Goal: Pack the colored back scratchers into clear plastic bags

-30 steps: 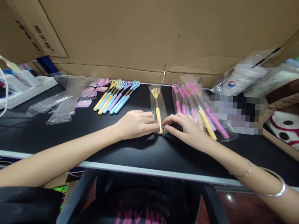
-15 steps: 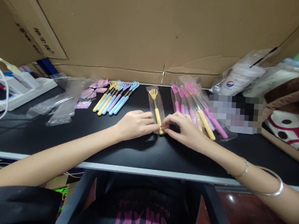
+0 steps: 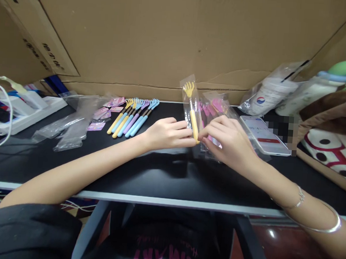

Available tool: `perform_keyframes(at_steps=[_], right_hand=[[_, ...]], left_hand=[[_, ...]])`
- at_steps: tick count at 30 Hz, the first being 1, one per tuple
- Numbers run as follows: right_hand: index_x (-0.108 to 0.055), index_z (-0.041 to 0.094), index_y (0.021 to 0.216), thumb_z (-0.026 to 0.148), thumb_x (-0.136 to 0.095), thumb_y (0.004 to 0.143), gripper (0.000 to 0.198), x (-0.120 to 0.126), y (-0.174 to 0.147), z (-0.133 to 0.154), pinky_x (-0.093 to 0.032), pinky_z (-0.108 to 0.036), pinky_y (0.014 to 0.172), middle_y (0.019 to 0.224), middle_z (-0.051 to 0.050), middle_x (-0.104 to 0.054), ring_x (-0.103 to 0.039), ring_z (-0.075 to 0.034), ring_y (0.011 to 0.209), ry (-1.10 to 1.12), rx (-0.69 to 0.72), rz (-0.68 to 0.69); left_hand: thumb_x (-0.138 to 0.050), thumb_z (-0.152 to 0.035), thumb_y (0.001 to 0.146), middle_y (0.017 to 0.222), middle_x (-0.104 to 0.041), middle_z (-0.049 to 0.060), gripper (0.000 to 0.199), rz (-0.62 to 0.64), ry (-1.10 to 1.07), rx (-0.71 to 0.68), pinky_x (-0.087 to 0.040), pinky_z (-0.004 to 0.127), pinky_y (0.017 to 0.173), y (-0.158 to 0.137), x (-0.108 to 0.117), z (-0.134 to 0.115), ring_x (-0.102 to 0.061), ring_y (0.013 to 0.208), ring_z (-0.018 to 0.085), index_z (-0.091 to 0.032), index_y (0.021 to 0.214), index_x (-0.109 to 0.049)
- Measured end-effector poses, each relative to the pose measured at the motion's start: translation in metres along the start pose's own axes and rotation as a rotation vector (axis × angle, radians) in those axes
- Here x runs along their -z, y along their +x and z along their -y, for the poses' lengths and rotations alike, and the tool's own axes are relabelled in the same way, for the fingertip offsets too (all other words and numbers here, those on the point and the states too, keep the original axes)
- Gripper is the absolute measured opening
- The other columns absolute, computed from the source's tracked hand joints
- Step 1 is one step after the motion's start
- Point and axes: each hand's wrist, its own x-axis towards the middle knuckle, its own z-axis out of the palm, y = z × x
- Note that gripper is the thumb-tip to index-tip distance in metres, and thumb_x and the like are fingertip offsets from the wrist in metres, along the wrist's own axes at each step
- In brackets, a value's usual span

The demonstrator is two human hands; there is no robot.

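Observation:
Between my hands is a yellow back scratcher (image 3: 194, 121) inside a clear plastic sleeve (image 3: 186, 103), its claw end pointing away from me and raised off the table. My left hand (image 3: 172, 134) is closed on the lower handle from the left. At the handle's end, the fingertips of my right hand (image 3: 230, 139) pinch the sleeve or handle; which of these cannot be told. Bagged pink back scratchers (image 3: 217, 105) lie partly hidden behind my right hand. Left of my left hand, several unbagged back scratchers (image 3: 132, 118) in yellow, blue and purple lie side by side.
Empty clear sleeves (image 3: 79, 119) and pink printed cards (image 3: 101, 114) lie at the left, near a white power strip (image 3: 34, 116) with cables. At the right are a phone (image 3: 264, 136), a bagged cup (image 3: 271, 95), a bottle (image 3: 314, 92) and a cloth bag (image 3: 331, 152). Cardboard (image 3: 156, 33) stands behind.
Both hands have lifted the sleeved yellow back scratcher off the table and shifted it slightly right. My right hand now covers more of the bagged scratchers.

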Motion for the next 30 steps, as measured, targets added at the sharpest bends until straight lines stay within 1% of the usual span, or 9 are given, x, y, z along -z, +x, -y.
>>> perform_keyframes(at_steps=[3, 7, 9, 12, 15, 19, 25, 27, 30], right_hand=[[-0.054, 0.022, 0.078, 0.014, -0.048, 0.090, 0.016, 0.004, -0.004, -0.008, -0.033, -0.035, 0.072, 0.077, -0.003, -0.065, -0.053, -0.021, 0.082, -0.109, -0.016, 0.037], [-0.052, 0.024, 0.076, 0.017, -0.044, 0.090, 0.018, 0.006, -0.019, -0.016, -0.033, -0.037, 0.073, 0.077, -0.005, -0.065, -0.054, -0.023, 0.080, -0.104, -0.105, 0.152], [-0.052, 0.024, 0.076, 0.017, -0.045, 0.088, 0.015, 0.007, -0.028, -0.019, -0.034, -0.037, 0.073, 0.077, -0.005, -0.065, -0.054, -0.023, 0.078, -0.078, -0.158, 0.196], [-0.051, 0.024, 0.077, 0.016, -0.045, 0.086, 0.014, 0.007, -0.038, -0.021, -0.035, -0.037, 0.073, 0.077, -0.004, -0.065, -0.056, -0.023, 0.079, -0.014, -0.201, 0.226], [-0.050, 0.024, 0.078, 0.015, -0.048, 0.084, 0.011, 0.006, -0.042, -0.021, -0.035, -0.036, 0.074, 0.078, -0.004, -0.064, -0.056, -0.023, 0.082, 0.035, -0.222, 0.205], [-0.049, 0.023, 0.079, 0.015, -0.049, 0.083, 0.009, 0.006, -0.043, -0.021, -0.036, -0.035, 0.074, 0.076, -0.003, -0.062, -0.056, -0.022, 0.080, 0.068, -0.232, 0.205], [-0.047, 0.024, 0.079, 0.018, -0.049, 0.084, 0.008, 0.003, -0.041, -0.023, -0.036, -0.034, 0.070, 0.078, -0.004, -0.063, -0.056, -0.023, 0.079, 0.124, -0.253, 0.194], [-0.047, 0.024, 0.080, 0.020, -0.049, 0.086, 0.007, 0.003, -0.041, -0.023, -0.037, -0.035, 0.070, 0.077, -0.004, -0.063, -0.056, -0.023, 0.080, 0.121, -0.252, 0.195], [-0.050, 0.024, 0.083, 0.021, -0.050, 0.086, 0.004, 0.003, -0.041, -0.023, -0.038, -0.036, 0.073, 0.073, -0.004, -0.062, -0.056, -0.024, 0.080, 0.079, -0.238, 0.201]], left_hand=[[-0.046, -0.017, 0.099, 0.070, -0.065, -0.007, 0.020, 0.009, -0.012, 0.005, -0.029, 0.025, 0.054, 0.011, -0.009, 0.002, -0.054, 0.068, 0.008, -0.023, 0.084, -0.058], [-0.033, -0.019, 0.103, 0.079, -0.068, -0.004, 0.031, 0.198, -0.129, 0.006, -0.030, 0.026, 0.056, 0.024, -0.020, -0.001, -0.056, 0.074, 0.008, -0.025, 0.089, -0.060], [-0.030, -0.023, 0.104, 0.079, -0.068, -0.002, 0.035, 0.247, -0.187, -0.003, -0.030, 0.027, 0.056, 0.027, -0.025, -0.005, -0.057, 0.077, 0.009, -0.025, 0.091, -0.062], [-0.028, -0.028, 0.105, 0.076, -0.066, 0.000, 0.038, 0.246, -0.209, -0.015, -0.030, 0.026, 0.055, 0.029, -0.031, -0.012, -0.057, 0.078, 0.009, -0.024, 0.090, -0.062], [-0.028, -0.025, 0.105, 0.076, -0.065, 0.000, 0.036, 0.241, -0.198, -0.023, -0.030, 0.025, 0.055, 0.028, -0.033, -0.016, -0.057, 0.077, 0.009, -0.024, 0.091, -0.062], [-0.030, -0.019, 0.103, 0.080, -0.065, -0.001, 0.032, 0.227, -0.189, -0.041, -0.031, 0.024, 0.056, 0.026, -0.033, -0.018, -0.057, 0.075, 0.008, -0.024, 0.094, -0.060], [-0.032, -0.020, 0.104, 0.080, -0.066, -0.002, 0.030, 0.162, -0.171, -0.036, -0.033, 0.024, 0.058, 0.025, -0.035, -0.016, -0.058, 0.077, 0.008, -0.021, 0.090, -0.058], [-0.033, -0.022, 0.103, 0.083, -0.067, -0.001, 0.028, 0.181, -0.185, -0.023, -0.034, 0.024, 0.060, 0.024, -0.037, -0.015, -0.058, 0.080, 0.009, -0.021, 0.091, -0.059], [-0.036, -0.020, 0.101, 0.090, -0.068, 0.000, 0.024, 0.261, -0.226, 0.006, -0.036, 0.025, 0.062, 0.021, -0.039, -0.014, -0.059, 0.086, 0.011, -0.022, 0.095, -0.059]])
